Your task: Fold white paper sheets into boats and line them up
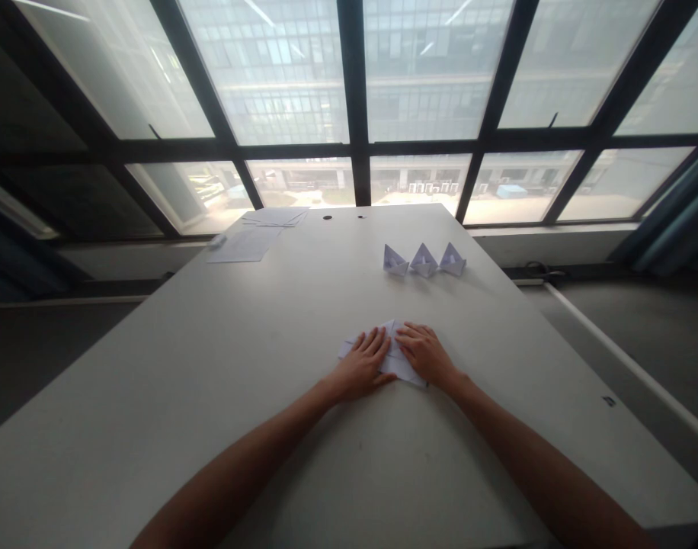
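A folded white paper (405,369) lies flat on the white table, partly covered by both hands. My left hand (365,367) rests on its left part, palm down with the fingers spread. On its right part lies my right hand (427,354), fingers stretched towards the paper's middle and palm down. Neither hand grips anything; both press on the sheet. Beyond them, three folded paper boats stand in a row: a left one (395,261), a middle one (424,261) and a right one (453,260).
Flat paper sheets (241,245) lie at the table's far left, with a small pale object (217,241) beside them. Two small holes show near the far edge of the table (292,305). Large windows (423,76) rise behind it, with dark curtains at both sides.
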The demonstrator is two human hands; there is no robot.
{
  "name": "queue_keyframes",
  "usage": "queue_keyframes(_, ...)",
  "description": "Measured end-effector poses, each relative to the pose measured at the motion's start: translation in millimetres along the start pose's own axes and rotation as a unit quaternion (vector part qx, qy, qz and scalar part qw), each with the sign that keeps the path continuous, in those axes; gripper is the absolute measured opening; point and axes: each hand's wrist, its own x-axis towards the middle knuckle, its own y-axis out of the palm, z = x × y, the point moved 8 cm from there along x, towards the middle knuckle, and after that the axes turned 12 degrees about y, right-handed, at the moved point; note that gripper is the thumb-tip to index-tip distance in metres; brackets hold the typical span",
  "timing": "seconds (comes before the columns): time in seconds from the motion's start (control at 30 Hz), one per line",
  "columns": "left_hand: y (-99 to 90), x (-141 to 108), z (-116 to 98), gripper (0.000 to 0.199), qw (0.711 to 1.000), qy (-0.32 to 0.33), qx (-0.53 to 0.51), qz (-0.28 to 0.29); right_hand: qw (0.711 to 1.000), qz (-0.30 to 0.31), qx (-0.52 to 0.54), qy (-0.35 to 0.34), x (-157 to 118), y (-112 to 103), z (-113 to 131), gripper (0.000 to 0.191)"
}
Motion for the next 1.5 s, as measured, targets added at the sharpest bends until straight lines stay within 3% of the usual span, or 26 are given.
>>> queue_keyframes(0.07, -3.8, -1.1, 0.8, 0.082, 1.0, 0.019, -0.006, -0.007, 1.0, 0.003, 0.002, -0.001, 1.1, 0.4, -4.1, 0.03)
queue_keyframes(0.23, -18.5, -4.9, 7.7, 0.06, 0.998, 0.033, -0.023, -0.049, 1.0, 0.007, 0.025, 0.004, 3.9, -5.1, -7.6, 0.026)
queue_keyframes(0.33, -28.7, -5.3, 8.9, 0.044, 0.996, 0.018, -0.016, -0.083, 0.999, 0.025, 0.02, 0.001, 1.2, -16.9, -2.5, 0.019)
queue_keyframes(0.47, -34.5, -2.0, 11.5, 0.031, 0.994, -0.007, -0.014, -0.113, 0.997, 0.063, 0.017, -0.04, -7.4, -32.7, 7.9, 0.033)
queue_keyframes(0.53, -34.9, -0.7, 16.5, 0.03, 0.991, -0.021, -0.026, -0.127, 0.996, 0.071, 0.011, -0.044, -8.8, -34.5, 7.5, 0.03)
queue_keyframes(0.63, -34.8, -2.0, 28.0, 0.03, 0.986, -0.057, -0.044, -0.15, 0.998, 0.066, -0.004, 0.011, -4.7, -28.9, -4.5, 0.018)
queue_keyframes(0.83, -27.4, -8.7, 41.8, 0.036, 0.98, -0.128, -0.009, -0.15, 0.995, 0.014, -0.014, 0.101, -2.0, -22.0, -20.5, 0.029)
queue_keyframes(1.03, -22.2, -9.5, 44.2, 0.04, 0.98, -0.137, -0.03, -0.141, 0.986, 0.039, 0.031, 0.159, -2.4, -3.1, -36.1, 0.045)
queue_keyframes(1.17, -26.5, -9.4, 49.5, 0.035, 0.972, -0.148, -0.066, -0.169, 0.977, 0.033, 0.075, 0.195, 1.1, 2.4, -47.3, 0.033)
queue_keyframes(1.3, -33.9, -9.6, 53.8, 0.023, 0.949, -0.157, -0.147, -0.23, 0.98, -0.005, 0.134, 0.146, 3.8, -11.6, -36.1, 0.008)
queue_keyframes(1.4, -47.2, -16.9, 56.3, 0.021, 0.915, -0.176, -0.191, -0.309, 0.983, -0.053, 0.158, 0.07, 1.9, -30.6, -20.5, 0.013)
queue_keyframes(1.5, -68.1, -25.1, 45.8, 0.01, 0.913, -0.151, -0.106, -0.364, 0.987, -0.106, 0.123, 0.01, -2.2, -47.3, -9.7, 0.02)
